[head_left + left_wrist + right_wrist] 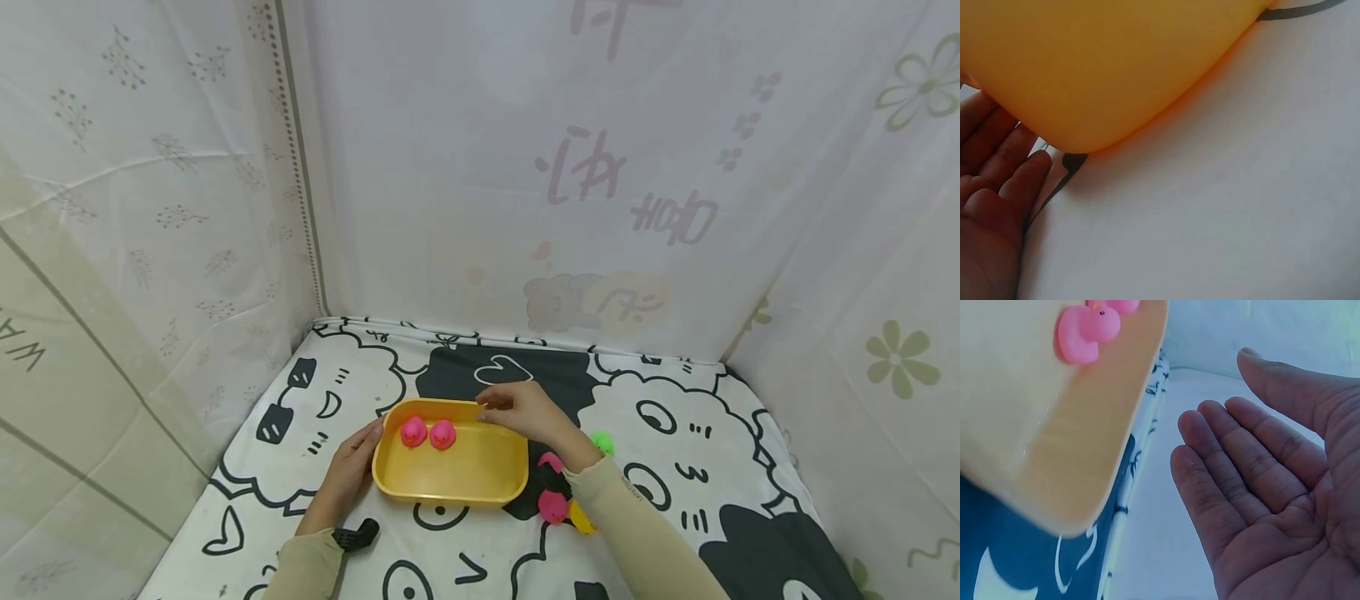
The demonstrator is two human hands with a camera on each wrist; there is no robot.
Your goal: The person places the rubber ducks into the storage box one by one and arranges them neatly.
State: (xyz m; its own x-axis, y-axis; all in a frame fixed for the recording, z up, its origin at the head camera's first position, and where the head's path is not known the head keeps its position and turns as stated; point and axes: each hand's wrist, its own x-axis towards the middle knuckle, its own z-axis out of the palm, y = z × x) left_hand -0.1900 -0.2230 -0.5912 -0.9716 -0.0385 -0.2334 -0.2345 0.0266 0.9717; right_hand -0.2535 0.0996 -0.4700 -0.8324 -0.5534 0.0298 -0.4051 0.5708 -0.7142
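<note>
Two pink toy ducks [413,432] sit side by side near the back left inside a yellow tray [457,487]. My left hand [351,467] rests against the tray's left end; in the left wrist view its fingers [1007,153] lie fairly straight beside the outer wall. Over the tray's back right corner is my right hand [521,410], holding nothing. The right wrist view shows its palm with fingers [1207,494] extended and the thumb spread apart. A pink duck [1079,337] also appears in the tray there.
Right of the tray, partly behind the right forearm, lie a pink toy [552,506], another pink toy [551,461], a yellow toy [581,517] and a green toy [602,442]. A black band [356,536] is on the left wrist. Patterned cloth covers the table; pale curtains [450,167] surround it.
</note>
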